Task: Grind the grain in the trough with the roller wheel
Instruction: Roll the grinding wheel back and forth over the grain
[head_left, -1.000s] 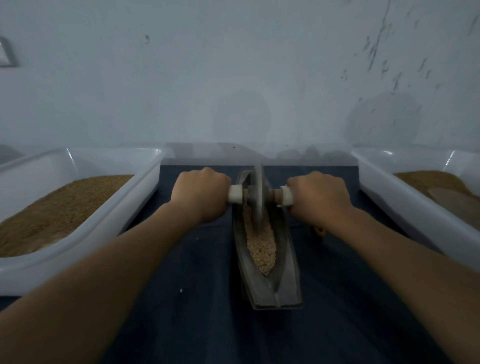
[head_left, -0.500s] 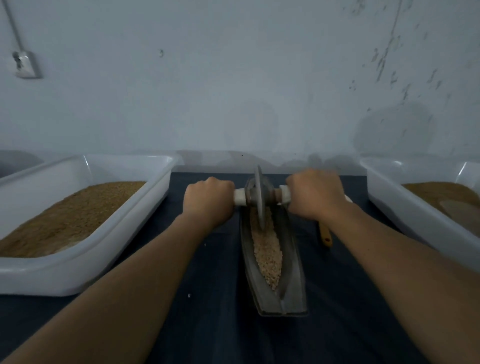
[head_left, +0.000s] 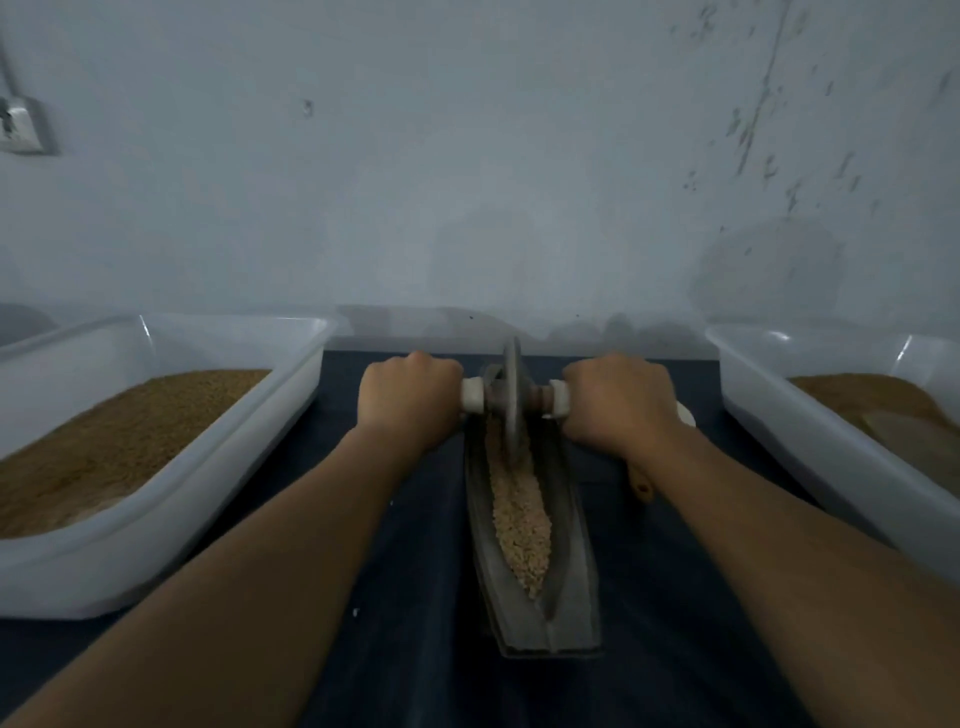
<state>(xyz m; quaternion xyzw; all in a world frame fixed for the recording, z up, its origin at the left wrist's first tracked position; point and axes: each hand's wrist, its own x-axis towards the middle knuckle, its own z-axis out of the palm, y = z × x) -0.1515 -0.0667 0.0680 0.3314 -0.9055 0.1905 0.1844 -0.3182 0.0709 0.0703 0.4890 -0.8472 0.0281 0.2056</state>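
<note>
Roller wheel (head_left: 511, 400) upright between the two fists, at the trough's (head_left: 571, 597) far end. Grain (head_left: 519, 519) fills the channel from under the wheel back toward the wrists. Left hand (head_left: 410, 400) and right hand (head_left: 613, 402) each grip an axle handle. Left tub (head_left: 104, 571) outboard of the left fist and right tub (head_left: 831, 457) outboard of the right fist hold brown meal.

Roller wheel (head_left: 511, 395) handle ends inside hands (head_left: 410, 400) (head_left: 615, 402)

The person's left forearm (head_left: 291, 545), lower left of the frame, and right forearm (head_left: 779, 551), lower right, are bare to the frame's edges; the left hand (head_left: 410, 400) and right hand (head_left: 618, 402), at centre, are bare too.
</note>
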